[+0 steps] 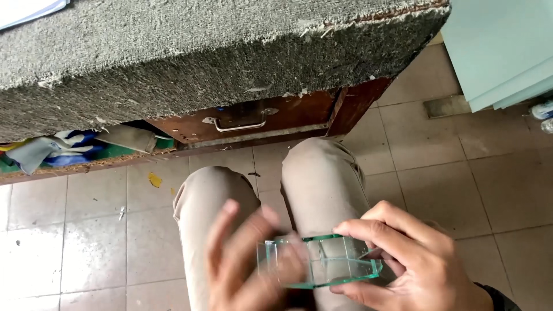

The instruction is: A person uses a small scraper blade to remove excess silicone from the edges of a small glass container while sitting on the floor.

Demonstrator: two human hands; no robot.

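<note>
One small clear glass box (320,260), green at its edges, is in hand; it sits above my knees (271,184), between my two hands, well below the carpeted surface (173,52).

My right hand (415,259) has its fingers (368,227) curled over the top rim and pinching the box on the side away from my left hand. My left hand (245,259) is blurred; its fingers (222,230) are spread against the near face of the box, and I cannot tell whether they grip it or only touch it.

Risks, as I judge them:
- The box hangs over the tiled floor (92,242); should the right pinch slip, it would likely drop and break.
- Bare edges of glass meet bare skin; a slide along an edge could cut.
- If the panes are only glued, squeezing could part a joint.

Count:
- Glass box: one.
- Hands: two, both mine.
- Knees: two.
- Metal drawer handle (239,124) under the surface: one.
- Cloth heap (63,150) on the shelf under the surface, left of the handle: one.
- Pale green panels (501,46) right of the surface: number unclear.
</note>
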